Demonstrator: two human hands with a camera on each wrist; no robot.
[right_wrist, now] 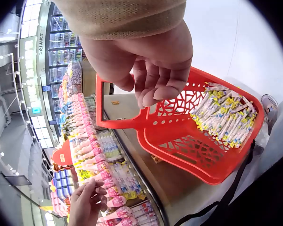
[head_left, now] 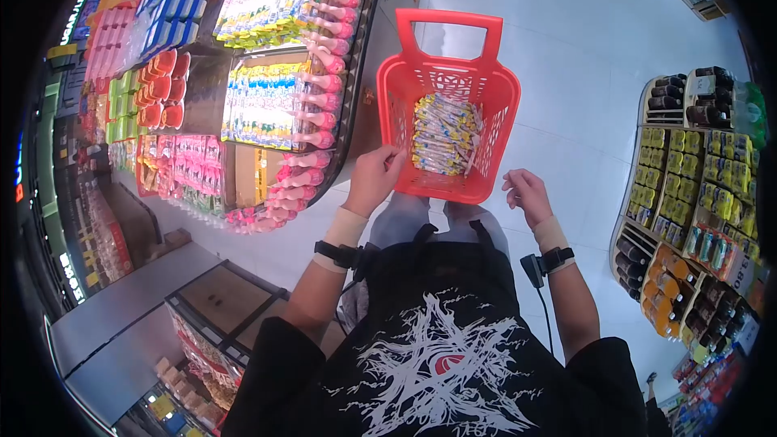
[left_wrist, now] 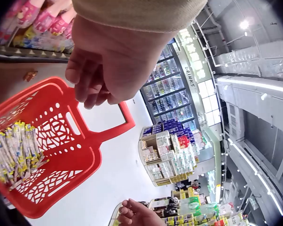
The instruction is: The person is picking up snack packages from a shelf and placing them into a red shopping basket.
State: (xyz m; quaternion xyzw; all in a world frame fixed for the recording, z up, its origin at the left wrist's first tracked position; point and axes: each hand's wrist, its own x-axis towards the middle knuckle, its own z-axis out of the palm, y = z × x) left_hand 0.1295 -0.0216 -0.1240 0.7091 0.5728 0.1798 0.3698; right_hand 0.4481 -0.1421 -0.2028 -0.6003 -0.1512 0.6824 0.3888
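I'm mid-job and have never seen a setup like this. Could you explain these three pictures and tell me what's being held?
There is no machine: a person works bare-handed, so the left grip and right grip are simply their hands. The large picture looks down from the head; the other two are taken from the left and right wrists. In front of the person is a red basket with slim wrapped packets inside. Both grips are loosely curled near its sides and appear to hold nothing. To the person's left, a shop stand bears yellow-and-white packs and pink items.
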